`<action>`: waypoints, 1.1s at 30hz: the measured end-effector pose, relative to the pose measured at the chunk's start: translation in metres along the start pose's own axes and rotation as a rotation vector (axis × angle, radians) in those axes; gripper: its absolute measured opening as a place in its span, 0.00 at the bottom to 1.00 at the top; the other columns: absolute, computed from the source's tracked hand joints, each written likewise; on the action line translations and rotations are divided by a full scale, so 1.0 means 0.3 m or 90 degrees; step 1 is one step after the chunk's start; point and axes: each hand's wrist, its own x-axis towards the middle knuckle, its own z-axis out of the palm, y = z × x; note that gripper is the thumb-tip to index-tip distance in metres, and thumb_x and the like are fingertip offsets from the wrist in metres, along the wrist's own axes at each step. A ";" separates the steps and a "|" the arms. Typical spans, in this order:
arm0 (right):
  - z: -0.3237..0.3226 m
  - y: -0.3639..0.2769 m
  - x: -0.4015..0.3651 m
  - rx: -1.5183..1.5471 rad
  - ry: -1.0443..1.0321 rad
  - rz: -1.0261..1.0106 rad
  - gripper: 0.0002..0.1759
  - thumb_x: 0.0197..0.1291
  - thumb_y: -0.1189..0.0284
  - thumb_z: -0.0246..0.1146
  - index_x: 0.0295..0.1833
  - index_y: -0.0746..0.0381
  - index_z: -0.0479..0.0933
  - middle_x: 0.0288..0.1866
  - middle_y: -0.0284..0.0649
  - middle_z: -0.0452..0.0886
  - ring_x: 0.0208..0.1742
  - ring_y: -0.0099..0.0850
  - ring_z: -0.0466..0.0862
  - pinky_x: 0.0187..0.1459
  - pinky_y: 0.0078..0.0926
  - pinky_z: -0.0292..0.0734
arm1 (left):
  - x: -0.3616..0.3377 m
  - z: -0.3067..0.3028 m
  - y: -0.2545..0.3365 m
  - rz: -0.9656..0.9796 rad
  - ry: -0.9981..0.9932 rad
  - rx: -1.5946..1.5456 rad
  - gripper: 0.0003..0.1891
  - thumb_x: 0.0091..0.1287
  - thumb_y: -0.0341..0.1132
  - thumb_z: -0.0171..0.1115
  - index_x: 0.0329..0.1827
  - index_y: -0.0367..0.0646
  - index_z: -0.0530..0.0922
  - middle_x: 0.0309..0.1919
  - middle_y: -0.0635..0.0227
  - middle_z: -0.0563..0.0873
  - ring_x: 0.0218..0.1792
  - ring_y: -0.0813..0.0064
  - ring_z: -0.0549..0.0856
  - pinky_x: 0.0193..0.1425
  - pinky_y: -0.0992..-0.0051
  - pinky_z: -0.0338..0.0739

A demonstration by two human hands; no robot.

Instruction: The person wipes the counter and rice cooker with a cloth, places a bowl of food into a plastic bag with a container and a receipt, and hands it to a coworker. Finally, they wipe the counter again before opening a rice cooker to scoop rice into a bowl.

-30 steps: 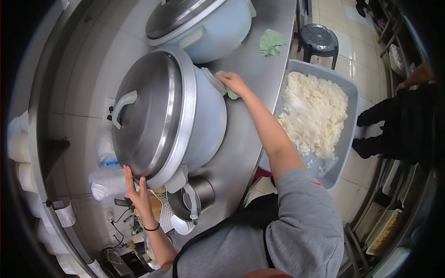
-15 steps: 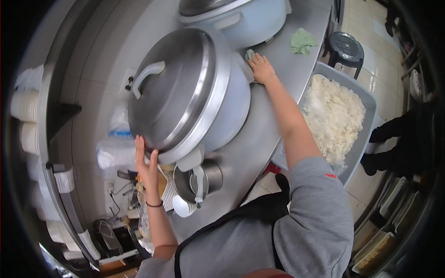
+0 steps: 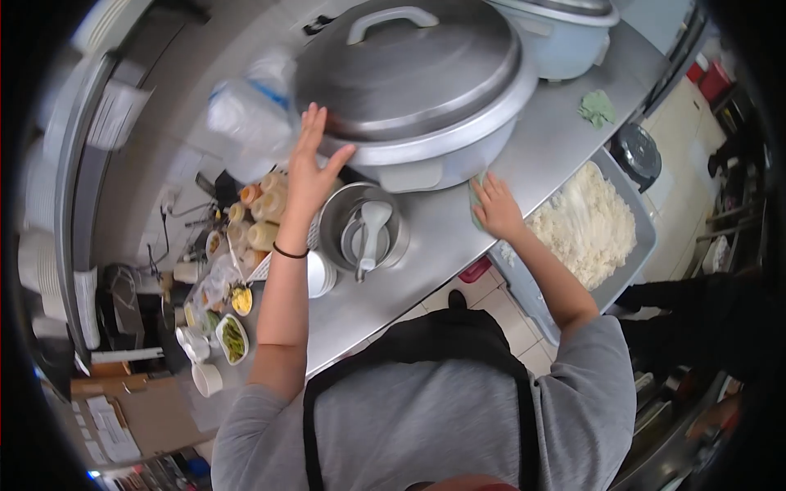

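A large rice cooker (image 3: 409, 155) with a domed grey metal lid (image 3: 409, 74) stands on the steel counter (image 3: 446, 245). My left hand (image 3: 313, 170) rests against the left edge of its lid and rim, fingers stretched and thumb apart. On the counter by the cooker's lower right side, my right hand (image 3: 499, 206) presses down on a green cloth (image 3: 476, 203), which is partly hidden under the fingers. Just below the cooker is a metal pot (image 3: 326, 233) holding a smaller metal container and a pale rice paddle (image 3: 374, 229).
A grey tub of cooked rice (image 3: 594, 229) stands beside the counter's edge, near a dark stool (image 3: 637, 155). Another green cloth (image 3: 597, 108) and a second cooker (image 3: 557, 45) are farther along. Sauce bottles (image 3: 266, 209) and white bowls (image 3: 321, 274) sit left. A person in dark clothing (image 3: 688, 315) stands right.
My view has turned. The right hand has moved the cloth from beside the cooker's far side to nearer its front. My left hand stays at the lid's edge.
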 end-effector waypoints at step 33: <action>0.275 -2.134 -0.459 0.512 -0.538 -0.761 0.25 0.50 0.83 0.48 0.58 0.63 0.69 0.55 0.53 0.71 0.59 0.47 0.68 0.61 0.36 0.60 | -3.194 -0.180 0.507 -1.301 -0.114 0.047 0.26 0.52 0.57 0.59 0.26 0.38 0.82 0.26 0.54 0.83 0.31 0.59 0.83 0.40 0.65 0.76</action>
